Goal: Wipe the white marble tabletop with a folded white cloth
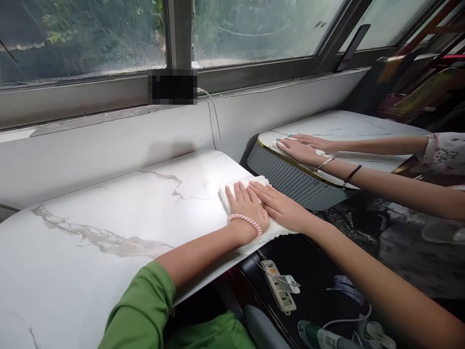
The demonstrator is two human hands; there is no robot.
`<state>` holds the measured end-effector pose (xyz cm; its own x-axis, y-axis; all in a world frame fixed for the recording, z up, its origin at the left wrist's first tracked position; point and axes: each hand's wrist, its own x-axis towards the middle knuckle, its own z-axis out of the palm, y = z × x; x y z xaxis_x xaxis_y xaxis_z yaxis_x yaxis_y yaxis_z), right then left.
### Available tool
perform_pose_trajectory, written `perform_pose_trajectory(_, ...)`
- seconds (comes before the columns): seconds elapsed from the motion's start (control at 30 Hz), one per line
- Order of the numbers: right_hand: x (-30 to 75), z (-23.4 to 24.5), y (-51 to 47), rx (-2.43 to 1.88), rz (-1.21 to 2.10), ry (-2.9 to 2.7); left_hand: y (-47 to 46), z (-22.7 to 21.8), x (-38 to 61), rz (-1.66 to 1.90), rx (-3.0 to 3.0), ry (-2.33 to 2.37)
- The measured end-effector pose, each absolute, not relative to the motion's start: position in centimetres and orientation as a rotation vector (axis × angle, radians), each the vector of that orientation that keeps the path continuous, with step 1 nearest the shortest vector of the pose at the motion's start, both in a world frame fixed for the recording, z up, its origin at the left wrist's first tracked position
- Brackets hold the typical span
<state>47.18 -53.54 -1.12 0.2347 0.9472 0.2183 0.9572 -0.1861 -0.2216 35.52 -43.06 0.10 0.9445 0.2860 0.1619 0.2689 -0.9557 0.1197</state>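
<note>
My left hand, with a pink coiled band at the wrist, lies flat on a white cloth, fingers stretched out. Against it my right hand presses down on the same cloth, palm down and fingers extended. Under the cloth is the right end of a white marble-patterned tabletop. Part of the cloth hangs over the near edge of the top.
On the right, a co-worker's two hands rest on another white cloth atop a second marble-patterned table. Below stands a power strip with plugged cables. A window frame and white wall run behind.
</note>
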Motion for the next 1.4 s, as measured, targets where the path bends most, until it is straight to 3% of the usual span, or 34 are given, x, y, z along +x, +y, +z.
perform_pose_trajectory(0.33, 49.0, -2.2, -49.2, -2.183, -0.108, -1.658, -39.9, 0.3, 37.4, 0.226, 3.008, 0.477)
perform_pose_trajectory(0.97, 58.3, -1.8, -31.5, -2.19, -0.157, -1.618, -24.0, 0.0, 47.1, 0.269, 2.974, 0.692)
perform_pose_trajectory(1.4, 58.0, -2.1, -32.0, -2.181, -0.143, -1.615, -24.7, -0.3, 46.5, 0.3, 2.958, 0.768)
